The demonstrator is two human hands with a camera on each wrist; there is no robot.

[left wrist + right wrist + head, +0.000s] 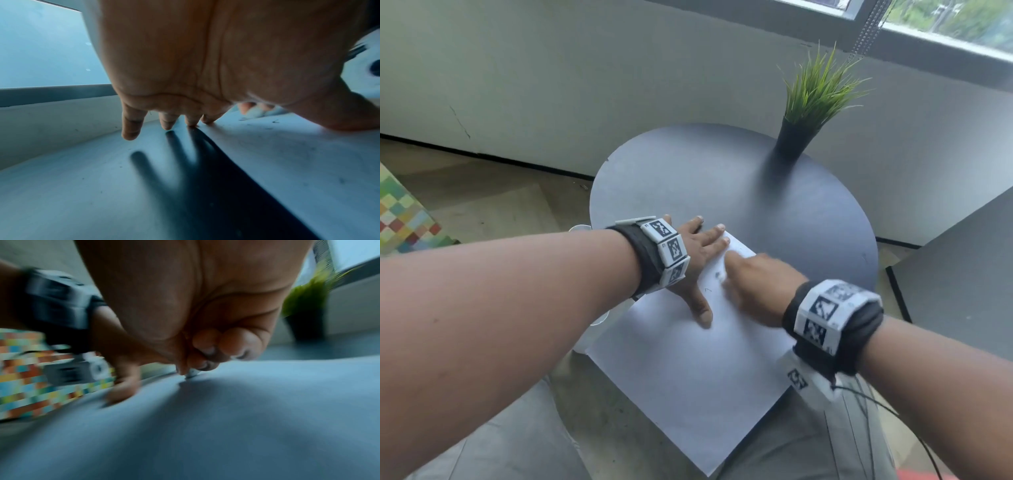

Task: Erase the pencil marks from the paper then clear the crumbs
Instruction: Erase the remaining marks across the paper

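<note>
- The paper (pixel 688 370) lies on the round dark surface (pixel 722 192), its near part hanging over the edge toward the person's lap — a loose sheet that would slide under rubbing.
- The left hand (pixel 693 251) lies flat across the sheet's left edge, fingers (pixel 717 233) spread and straight, thumb out on the sheet; this looks meant to pin the sheet.
- The right hand (pixel 756 284) is curled, its fingers (pixel 236 344) pinching a small pale eraser (pixel 192 374) whose tip meets the sheet, seen best from the right wrist. The hand is blurred, so I judge it to be mid-stroke.
- Faint pencil marks (pixel 717 275) show just beside the right fingertips — erasing seems unfinished. Small dark specks on the sheet in the left wrist view may be crumbs; I cannot tell.
- A potted plant (pixel 808 113) stands well apart at the far edge.
- No brand or readable writing anywhere; the wristbands (pixel 667 250) carry only black-and-white square codes.
</note>
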